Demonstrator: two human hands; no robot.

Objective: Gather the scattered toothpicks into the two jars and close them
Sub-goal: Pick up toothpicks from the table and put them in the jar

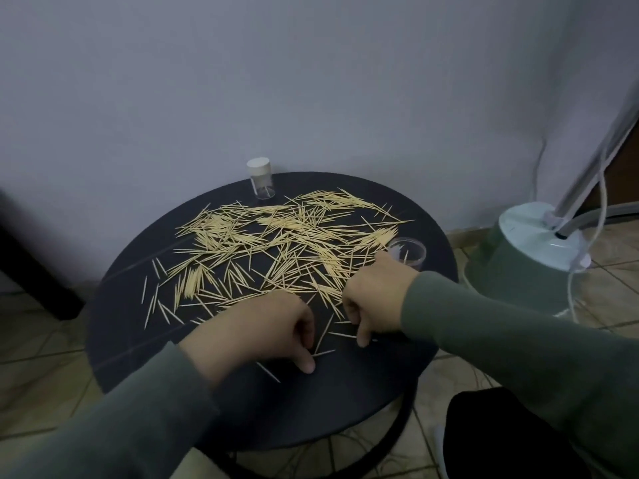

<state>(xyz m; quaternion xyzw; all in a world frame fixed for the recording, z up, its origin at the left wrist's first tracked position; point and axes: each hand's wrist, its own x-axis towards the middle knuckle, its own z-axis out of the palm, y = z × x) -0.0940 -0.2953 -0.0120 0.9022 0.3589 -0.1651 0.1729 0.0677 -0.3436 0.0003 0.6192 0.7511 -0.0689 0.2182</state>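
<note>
A round, dark table (145, 340) stands on a tiled floor and carries a wide scatter of pale toothpicks (276, 243) across most of its top. A capped clear jar (261, 179) stands at its far edge, and an open clear jar (408, 254) stands near its right edge.

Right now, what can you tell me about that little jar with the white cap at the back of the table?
The capped jar is a small clear cylinder, plastic or glass by its look, with a white lid on top. It stands upright at the far edge of the round dark table, just behind the scattered toothpicks. It looks almost empty. Neither hand touches it.
</note>
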